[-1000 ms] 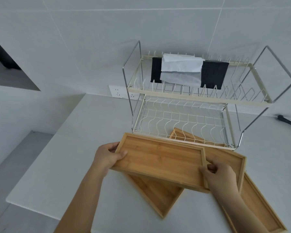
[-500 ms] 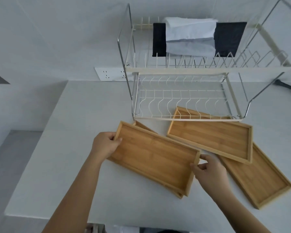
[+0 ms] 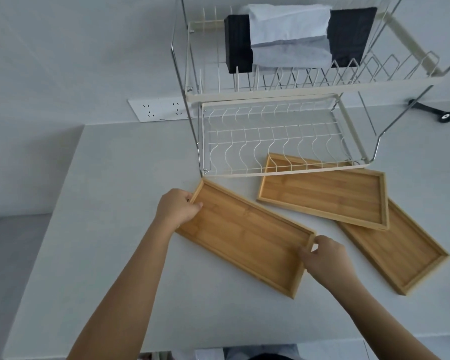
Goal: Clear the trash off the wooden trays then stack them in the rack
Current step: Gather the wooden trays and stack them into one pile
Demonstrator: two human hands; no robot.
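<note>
— Three wooden trays are on my screen, all flat on the white tabletop [image 3: 115, 255]. Both hands are on the near tray [image 3: 244, 235], which lies at a slant just in front of the rack's left corner.

— How are the hands placed?

— My left hand [image 3: 177, 207] wraps the tray's far-left short rim, thumb over the top, fingers [image 3: 192, 205] closed on the edge. My right hand [image 3: 322, 258] pinches the right short rim near its far corner, thumb and fingers narrow on the wood.

— And the others?

— The middle tray [image 3: 322, 196] has its far edge tucked under the front of the wire rack [image 3: 270, 141], and its right end overlaps the right tray [image 3: 400, 255], which angles away toward the tabletop's right side. None of the three carries anything I can see.

— The rack itself?

— Two tiers. Lower tier bare wire; upper tier holds a black block [image 3: 238, 45] with a white cloth [image 3: 289, 35] draped across it.
</note>
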